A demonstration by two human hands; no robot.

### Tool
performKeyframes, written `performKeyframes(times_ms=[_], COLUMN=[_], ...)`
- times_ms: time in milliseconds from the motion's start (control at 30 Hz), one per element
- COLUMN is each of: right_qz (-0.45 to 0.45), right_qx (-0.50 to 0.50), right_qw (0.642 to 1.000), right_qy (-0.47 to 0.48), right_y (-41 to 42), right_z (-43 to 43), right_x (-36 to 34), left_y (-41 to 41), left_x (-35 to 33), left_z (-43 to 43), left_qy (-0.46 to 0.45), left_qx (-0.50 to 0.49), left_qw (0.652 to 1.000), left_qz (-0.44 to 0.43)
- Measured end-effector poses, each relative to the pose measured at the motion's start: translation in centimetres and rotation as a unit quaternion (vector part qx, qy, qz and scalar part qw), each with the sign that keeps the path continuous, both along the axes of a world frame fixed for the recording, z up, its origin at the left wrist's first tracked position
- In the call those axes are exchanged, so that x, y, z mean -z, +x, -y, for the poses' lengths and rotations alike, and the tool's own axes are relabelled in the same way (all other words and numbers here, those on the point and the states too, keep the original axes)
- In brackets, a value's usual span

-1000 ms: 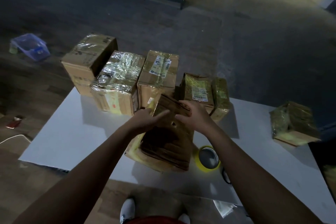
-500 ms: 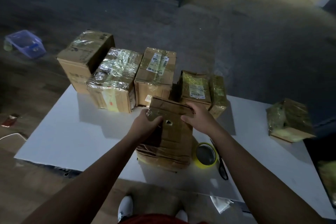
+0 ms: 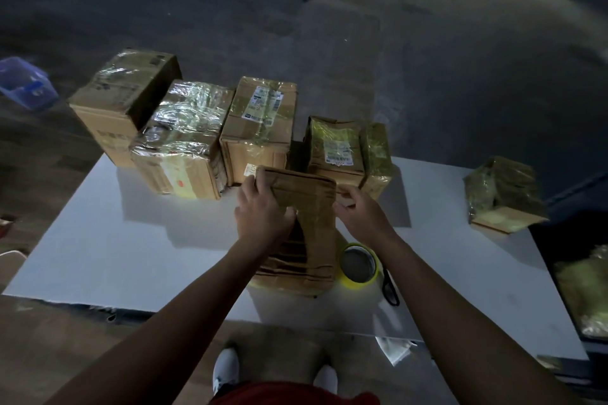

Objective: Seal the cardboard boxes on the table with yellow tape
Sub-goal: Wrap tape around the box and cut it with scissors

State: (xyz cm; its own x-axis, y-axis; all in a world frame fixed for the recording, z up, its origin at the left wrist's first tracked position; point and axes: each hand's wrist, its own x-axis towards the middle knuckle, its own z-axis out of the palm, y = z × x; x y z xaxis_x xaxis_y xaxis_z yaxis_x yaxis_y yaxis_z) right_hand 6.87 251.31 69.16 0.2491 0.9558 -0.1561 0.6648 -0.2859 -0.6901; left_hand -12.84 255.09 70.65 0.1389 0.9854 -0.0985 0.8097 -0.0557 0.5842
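Note:
A worn brown cardboard box (image 3: pixel 312 227) stands on the white table (image 3: pixel 131 240) near its front edge, with its far top edge raised. My left hand (image 3: pixel 263 210) grips the box's upper left side, thumb on its top face. At the upper right edge my right hand (image 3: pixel 360 210) grips the box with curled fingers. A roll of yellow tape (image 3: pixel 359 264) lies flat on the table just right of the box, below my right wrist.
Several taped boxes (image 3: pixel 184 138) line the table's far edge. One more wrapped box (image 3: pixel 503 194) sits at the right. Black scissors (image 3: pixel 390 289) lie beside the tape roll. A blue plastic bin (image 3: pixel 24 82) is on the floor at left.
The box has swung from tilted to squarer and more upright. Both hands slid up to its far top edge, left hand to the left corner, right hand to the right edge.

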Motion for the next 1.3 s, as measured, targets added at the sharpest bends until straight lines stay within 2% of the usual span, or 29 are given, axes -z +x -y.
performKeyframes(times_ms=[100, 200, 367, 533, 600, 700, 767, 833, 900, 1000, 1100, 1300], right_qz=[-0.017, -0.01, 0.072, 0.1, 0.084, 0.004, -0.001, 0.045, 0.091, 0.102, 0.135, 0.229], right_qx=[0.006, 0.028, 0.119, 0.15, 0.158, 0.156, 0.15, 0.138, 0.123, 0.112, 0.112, 0.029], right_qw=[1.0, 0.999, 0.984, 0.961, 0.952, 0.95, 0.955, 0.961, 0.971, 0.985, 0.984, 0.97], right_qy=[-0.003, -0.023, -0.11, -0.21, -0.25, -0.272, -0.258, -0.235, -0.184, -0.084, -0.02, 0.081], right_y=[0.9, 2.2, 4.5, 5.8, 5.8, 5.4, 5.3, 5.4, 5.8, 6.5, 6.9, 5.6], right_z=[1.2, 2.7, 5.7, 8.3, 8.7, 8.7, 8.3, 7.9, 7.5, 7.1, 6.3, 4.6], right_x=[0.4, 1.6, 4.6, 7.8, 8.7, 9.8, 9.9, 9.3, 8.2, 5.9, 3.5, -0.4], left_y=[1.4, 3.5, 7.5, 9.3, 9.4, 9.3, 9.0, 8.8, 8.5, 8.1, 7.9, 7.7], left_x=[0.0, 0.4, 0.9, 1.3, 1.1, 0.8, 0.7, 0.7, 0.6, 0.2, -0.7, -2.9], left_z=[1.3, 2.6, 5.6, 6.5, 6.5, 6.3, 6.3, 6.1, 5.7, 4.6, 3.2, 1.7], left_qy=[0.138, 0.202, 0.154, 0.108, 0.094, 0.075, 0.07, 0.071, 0.067, 0.064, 0.072, 0.043], left_qx=[0.101, 0.197, 0.288, 0.254, 0.233, 0.205, 0.193, 0.188, 0.172, 0.138, 0.119, 0.132], left_qw=[0.985, 0.959, 0.943, 0.96, 0.967, 0.974, 0.976, 0.976, 0.977, 0.976, 0.973, 0.965], left_qz=[-0.019, 0.023, 0.058, 0.049, 0.049, 0.063, 0.076, 0.086, 0.109, 0.156, 0.186, 0.224])
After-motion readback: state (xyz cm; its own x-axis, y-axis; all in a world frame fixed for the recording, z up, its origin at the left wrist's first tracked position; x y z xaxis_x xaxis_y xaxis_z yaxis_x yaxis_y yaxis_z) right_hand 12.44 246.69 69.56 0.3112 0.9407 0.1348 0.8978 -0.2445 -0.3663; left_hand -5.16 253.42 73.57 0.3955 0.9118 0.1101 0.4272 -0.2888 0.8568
